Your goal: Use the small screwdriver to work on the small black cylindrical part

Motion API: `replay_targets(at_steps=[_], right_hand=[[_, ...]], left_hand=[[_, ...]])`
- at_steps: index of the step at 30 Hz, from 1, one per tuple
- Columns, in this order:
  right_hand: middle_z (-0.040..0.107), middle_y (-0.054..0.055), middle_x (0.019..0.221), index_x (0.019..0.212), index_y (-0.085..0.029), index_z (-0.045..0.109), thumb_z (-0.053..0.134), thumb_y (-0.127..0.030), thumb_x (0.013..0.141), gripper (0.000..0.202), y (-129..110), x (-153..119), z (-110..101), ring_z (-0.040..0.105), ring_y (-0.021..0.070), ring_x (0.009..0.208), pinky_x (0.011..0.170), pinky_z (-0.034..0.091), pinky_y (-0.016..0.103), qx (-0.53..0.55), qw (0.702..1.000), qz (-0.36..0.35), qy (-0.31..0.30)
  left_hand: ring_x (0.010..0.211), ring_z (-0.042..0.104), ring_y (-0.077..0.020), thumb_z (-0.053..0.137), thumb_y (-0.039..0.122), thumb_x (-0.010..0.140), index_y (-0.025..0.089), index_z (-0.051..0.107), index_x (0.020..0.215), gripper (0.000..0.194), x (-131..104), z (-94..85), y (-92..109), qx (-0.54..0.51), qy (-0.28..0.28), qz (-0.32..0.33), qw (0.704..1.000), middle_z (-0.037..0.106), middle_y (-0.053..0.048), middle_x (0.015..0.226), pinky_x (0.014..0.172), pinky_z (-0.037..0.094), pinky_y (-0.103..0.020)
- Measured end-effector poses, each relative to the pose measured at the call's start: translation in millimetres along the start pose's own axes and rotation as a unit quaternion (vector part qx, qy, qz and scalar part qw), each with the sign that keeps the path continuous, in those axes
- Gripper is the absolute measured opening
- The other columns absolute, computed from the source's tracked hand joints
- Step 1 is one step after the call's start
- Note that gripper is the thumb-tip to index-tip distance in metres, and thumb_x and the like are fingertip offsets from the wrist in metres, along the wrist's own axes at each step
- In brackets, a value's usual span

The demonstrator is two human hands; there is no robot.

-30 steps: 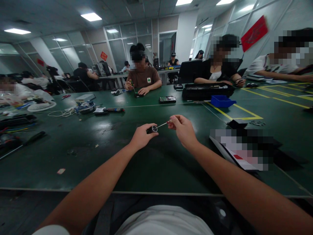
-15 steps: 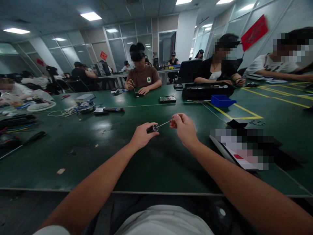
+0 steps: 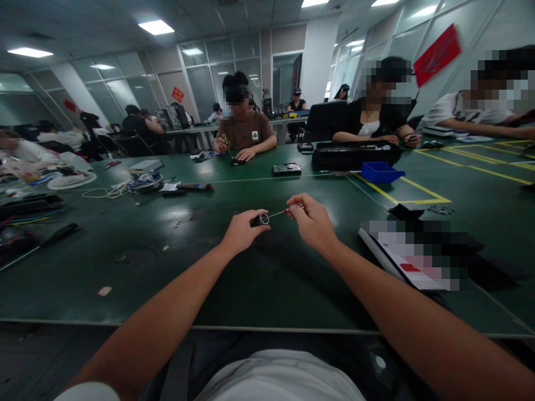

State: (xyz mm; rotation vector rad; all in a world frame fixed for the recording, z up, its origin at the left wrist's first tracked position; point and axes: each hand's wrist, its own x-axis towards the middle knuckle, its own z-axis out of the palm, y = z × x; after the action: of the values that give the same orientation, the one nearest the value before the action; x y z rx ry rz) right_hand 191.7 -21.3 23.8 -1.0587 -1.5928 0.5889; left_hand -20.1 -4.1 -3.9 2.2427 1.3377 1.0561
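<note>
Between thumb and fingers, my left hand (image 3: 243,231) holds a small dark cylindrical part (image 3: 263,219) with a pale ring at its round end, which faces right and toward me. My right hand (image 3: 311,220) is closed on the red handle of a thin screwdriver (image 3: 286,210). Its metal shaft points left, and the tip reaches the round end of the part; whether it is inside cannot be made out. Both hands are above the green table (image 3: 267,289).
A blue bin (image 3: 381,172) stands back right, beside a long black housing (image 3: 355,155). A hard drive (image 3: 286,169) lies ahead. Cables (image 3: 144,181) and a dark-handled tool (image 3: 61,234) are left. A booklet (image 3: 397,250) lies right. Across the table, a person (image 3: 246,131) works.
My right hand has shifted its grip on the screwdriver, and more of the red handle shows. The cylindrical part has turned or moved slightly in my left hand.
</note>
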Motion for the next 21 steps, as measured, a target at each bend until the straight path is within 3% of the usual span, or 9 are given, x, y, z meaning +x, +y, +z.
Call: replay_targets(at_steps=[5,7,9,15,21], right_hand=[[0.063,0.001,0.071,0.087,-0.024,0.065,0.047,-0.045,0.096,0.029,3,1,2,0.059,0.0184,0.067,0.064,0.043,0.033,-0.033,0.999,0.017,0.017],[0.065,0.001,0.078,0.097,-0.024,0.063,0.051,-0.041,0.093,0.021,6,3,4,0.059,0.0176,0.069,0.065,0.045,0.032,0.033,0.998,0.040,0.037],[0.064,0.001,0.075,0.094,-0.023,0.061,0.057,-0.042,0.089,0.020,10,6,7,0.058,0.0169,0.066,0.064,0.047,0.032,0.102,0.990,0.081,0.052],[0.055,0.001,0.064,0.079,-0.022,0.057,0.055,-0.042,0.091,0.024,19,14,9,0.052,0.0152,0.056,0.063,0.054,0.034,0.297,0.915,0.270,0.048],[0.063,0.001,0.074,0.082,-0.023,0.057,0.057,-0.048,0.089,0.026,18,13,8,0.057,0.0151,0.061,0.060,0.050,0.031,0.188,0.968,0.146,0.077]], left_hand=[[0.103,0.067,-0.0237,0.079,0.029,0.080,0.023,0.071,0.120,0.042,1,1.4,1,0.000,-0.004,-0.005,1.000,0.074,-0.006,0.111,0.095,0.049,-0.038],[0.105,0.066,-0.0241,0.078,0.028,0.080,0.022,0.071,0.120,0.042,1,0.9,3,0.001,-0.001,-0.010,1.000,0.074,-0.006,0.113,0.097,0.049,-0.038],[0.108,0.066,-0.0247,0.078,0.027,0.080,0.021,0.071,0.121,0.041,2,-0.5,5,-0.001,0.006,-0.017,1.000,0.073,-0.007,0.116,0.099,0.048,-0.039],[0.110,0.066,-0.0236,0.079,0.025,0.080,0.021,0.071,0.121,0.042,2,-2.0,7,-0.009,-0.014,0.023,1.000,0.073,-0.007,0.118,0.101,0.047,-0.038],[0.110,0.066,-0.0240,0.080,0.025,0.079,0.022,0.071,0.120,0.042,2,1.5,6,0.012,-0.024,0.025,0.999,0.073,-0.007,0.118,0.099,0.047,-0.038]])
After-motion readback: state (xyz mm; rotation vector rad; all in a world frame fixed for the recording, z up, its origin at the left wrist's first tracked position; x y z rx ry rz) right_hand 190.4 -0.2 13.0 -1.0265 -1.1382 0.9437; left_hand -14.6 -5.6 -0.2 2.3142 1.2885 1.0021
